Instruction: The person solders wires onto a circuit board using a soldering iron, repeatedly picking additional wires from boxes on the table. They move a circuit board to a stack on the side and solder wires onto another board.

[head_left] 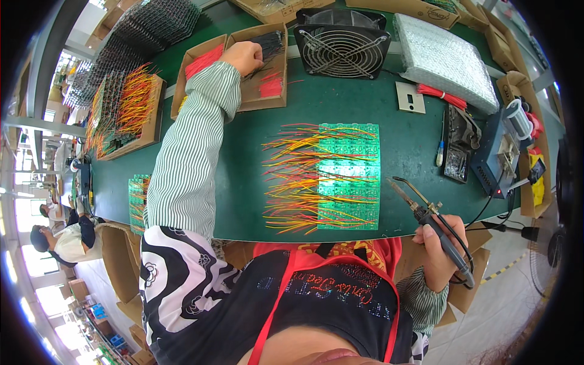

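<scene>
My left hand (pixel 244 58) reaches into a cardboard box, at the edge of a bundle of black wires (pixel 267 44). Its fingers are curled in and closed; their tips are hidden, so what they hold cannot be made out. My right hand (pixel 439 240) grips a soldering iron (pixel 449 243) with a thin metal feed tube, its tip pointing up and left over the front of the bench. Between my hands lies a green circuit board panel (pixel 359 176). Rows of red and yellow wires (pixel 292 179) stick out from it to the left.
The divided cardboard box (pixel 261 104) also holds red wires (pixel 204 59). Behind the panel stands a black fan (pixel 344 52). A bubble-wrapped pack (pixel 441 58), a soldering station (pixel 502 152) and a black tray (pixel 455 163) sit at right. Wired boards (pixel 131 100) fill a box at left.
</scene>
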Demonstrator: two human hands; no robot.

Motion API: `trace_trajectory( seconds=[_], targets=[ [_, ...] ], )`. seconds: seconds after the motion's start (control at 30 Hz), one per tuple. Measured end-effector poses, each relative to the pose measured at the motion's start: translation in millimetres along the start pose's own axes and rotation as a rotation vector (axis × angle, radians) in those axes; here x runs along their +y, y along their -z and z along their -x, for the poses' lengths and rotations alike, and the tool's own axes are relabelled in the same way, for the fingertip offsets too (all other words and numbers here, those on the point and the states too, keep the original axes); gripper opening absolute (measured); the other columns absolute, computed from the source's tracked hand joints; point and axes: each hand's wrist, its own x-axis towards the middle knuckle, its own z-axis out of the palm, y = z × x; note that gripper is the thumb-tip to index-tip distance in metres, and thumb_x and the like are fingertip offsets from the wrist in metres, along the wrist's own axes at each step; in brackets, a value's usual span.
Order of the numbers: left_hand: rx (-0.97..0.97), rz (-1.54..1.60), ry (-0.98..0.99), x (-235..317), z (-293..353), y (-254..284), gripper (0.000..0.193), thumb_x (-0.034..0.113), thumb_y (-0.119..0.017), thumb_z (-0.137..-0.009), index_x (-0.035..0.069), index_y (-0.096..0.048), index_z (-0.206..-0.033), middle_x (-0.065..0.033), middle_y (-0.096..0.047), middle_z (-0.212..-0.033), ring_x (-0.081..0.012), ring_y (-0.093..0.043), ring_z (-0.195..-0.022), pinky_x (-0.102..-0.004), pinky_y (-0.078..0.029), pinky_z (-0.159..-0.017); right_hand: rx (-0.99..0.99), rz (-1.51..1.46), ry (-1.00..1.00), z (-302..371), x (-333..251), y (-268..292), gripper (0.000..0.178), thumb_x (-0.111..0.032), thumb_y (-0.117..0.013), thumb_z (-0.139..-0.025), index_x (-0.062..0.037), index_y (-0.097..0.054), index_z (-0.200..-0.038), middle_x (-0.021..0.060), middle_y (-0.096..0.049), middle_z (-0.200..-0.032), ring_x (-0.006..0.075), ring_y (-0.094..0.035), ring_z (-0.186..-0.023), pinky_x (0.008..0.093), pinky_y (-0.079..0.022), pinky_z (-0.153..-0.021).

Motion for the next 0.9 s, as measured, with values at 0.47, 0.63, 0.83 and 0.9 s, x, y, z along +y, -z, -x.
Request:
trace_trajectory(
  seconds=[0.47,0.63,0.83,0.9],
  targets=[
    [0.051,0.199,0.085,-27.3,1.5,-23.4,0.018,0.021,-0.065,-0.08,0.003,-0.062,-0.083,-0.0119,-0.064,-0.078,-0.025,-0.063,-0.069,-0.0381,-0.049,-0.062,0.015,0.051,-0.008,-3.3,0.2,-1.6,0.019,0.003,-0.062,-0.076,0.003,-0.052,-0.092,0.0115,-0.064,-0.072,0.0143,-0.062,-0.061,0.0247,-0.051,-0.06],
    [0.194,0.156,0.092,-11.7,7.9,-12.9,0.016,0.019,-0.063,-0.08,0.004,-0.061,-0.083,-0.012,-0.064,-0.078,-0.0237,-0.063,-0.07,-0.0361,-0.048,-0.062,0.012,0.031,-0.006,0.0,-0.5,1.8,0.019,0.003,-0.062,-0.076,0.0032,-0.052,-0.092,0.0115,-0.063,-0.072,0.0143,-0.062,-0.062,0.0245,-0.051,-0.06],
    [0.118,0.299,-0.021,32.4,43.8,15.6,0.015,0.016,-0.064,-0.08,0.002,-0.061,-0.085,-0.0112,-0.063,-0.076,-0.0207,-0.061,-0.071,-0.0338,-0.047,-0.063,0.011,0.016,0.039,2.6,0.9,1.4,0.02,0.003,-0.064,-0.077,0.0037,-0.053,-0.094,0.0113,-0.063,-0.074,0.0155,-0.063,-0.064,0.0255,-0.052,-0.062],
    [0.124,0.327,-0.141,62.1,72.9,30.1,0.015,0.015,-0.063,-0.08,0.001,-0.061,-0.085,-0.0111,-0.062,-0.075,-0.0207,-0.061,-0.071,-0.0328,-0.047,-0.063,0.016,0.021,0.025,6.4,-0.4,3.8,0.021,0.003,-0.065,-0.077,0.0038,-0.053,-0.094,0.0115,-0.064,-0.075,0.016,-0.064,-0.065,0.0257,-0.052,-0.063]
  ],
)
